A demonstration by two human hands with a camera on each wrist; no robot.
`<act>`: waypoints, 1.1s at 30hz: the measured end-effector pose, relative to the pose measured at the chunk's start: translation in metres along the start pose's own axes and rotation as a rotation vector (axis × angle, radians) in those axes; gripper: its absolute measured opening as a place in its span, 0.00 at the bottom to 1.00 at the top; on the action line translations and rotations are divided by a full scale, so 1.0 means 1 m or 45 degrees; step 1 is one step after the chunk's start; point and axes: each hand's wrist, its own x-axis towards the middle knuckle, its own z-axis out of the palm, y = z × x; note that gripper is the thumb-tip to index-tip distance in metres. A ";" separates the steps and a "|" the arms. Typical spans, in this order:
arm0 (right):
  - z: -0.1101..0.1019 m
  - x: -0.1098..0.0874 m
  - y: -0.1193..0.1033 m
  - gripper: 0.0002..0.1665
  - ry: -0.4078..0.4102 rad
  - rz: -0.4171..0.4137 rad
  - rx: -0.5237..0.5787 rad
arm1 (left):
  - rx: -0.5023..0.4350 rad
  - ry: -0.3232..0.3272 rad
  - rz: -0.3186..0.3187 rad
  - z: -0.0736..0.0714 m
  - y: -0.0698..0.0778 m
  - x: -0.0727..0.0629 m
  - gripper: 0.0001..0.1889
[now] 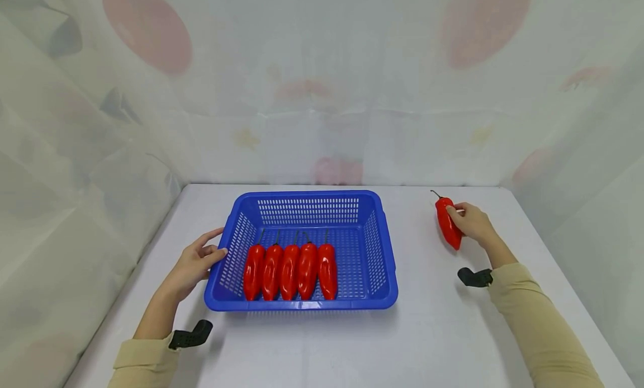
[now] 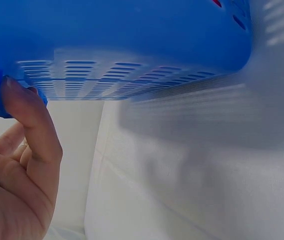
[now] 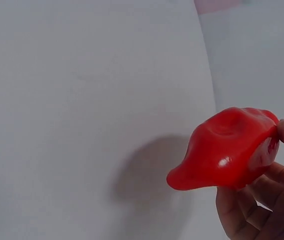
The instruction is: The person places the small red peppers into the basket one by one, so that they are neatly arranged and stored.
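A blue plastic basket [image 1: 302, 305] with slotted walls stands at the table's middle. Several glossy red peppers [image 1: 289, 271] lie in it side by side, their thin stems pointing to the far wall. My left hand [image 1: 193, 263] grips the basket's left rim; in the left wrist view a bent digit of that hand [image 2: 24, 170] reaches up to the rim. Over at the right, my right hand [image 1: 474, 223] pinches another red pepper [image 1: 448, 225] between thumb and fingers, its stem pointing away. In the right wrist view this pepper [image 3: 226, 150] appears above the table, its shadow apart from it.
The white table [image 1: 312, 349] ends at a pale patterned sheet [image 1: 322, 125] hanging behind it. More sheeting rises along the left and right sides. Black camera mounts [image 1: 191, 336] sit by both wrists.
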 end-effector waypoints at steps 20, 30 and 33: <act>-0.006 -0.004 -0.038 0.40 -0.022 -0.103 0.131 | -0.003 0.001 -0.002 0.001 0.002 -0.001 0.34; -0.009 -0.009 -0.064 0.40 -0.041 -0.202 0.174 | -0.007 0.002 -0.010 0.001 0.006 -0.002 0.34; -0.009 -0.010 -0.071 0.39 -0.041 -0.220 0.180 | -0.010 0.000 -0.013 0.001 0.006 -0.003 0.35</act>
